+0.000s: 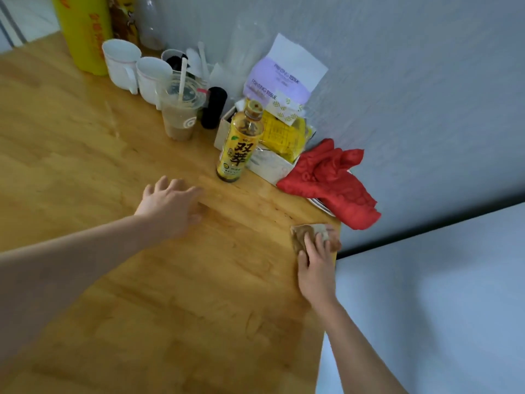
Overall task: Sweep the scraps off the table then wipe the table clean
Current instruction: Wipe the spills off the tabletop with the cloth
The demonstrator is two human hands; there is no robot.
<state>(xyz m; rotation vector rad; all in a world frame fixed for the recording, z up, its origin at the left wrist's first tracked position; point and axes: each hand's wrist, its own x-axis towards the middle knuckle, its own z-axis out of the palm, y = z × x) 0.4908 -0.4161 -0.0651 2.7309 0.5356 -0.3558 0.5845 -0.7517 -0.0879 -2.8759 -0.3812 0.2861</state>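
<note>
Counter (pixel 147 294) is being wiped at its right edge, where the right hand (pixel 315 265) presses a stained cloth (pixel 308 233) under flat fingers. Unwiped wood stretches left of it, toward the left hand (pixel 170 206), which hovers spread, holding nothing.

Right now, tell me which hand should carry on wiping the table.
Right. The right hand already presses the stained cloth flat on the table near its right edge. The left hand holds nothing, fingers spread over bare wood by the yellow bottle.
</note>
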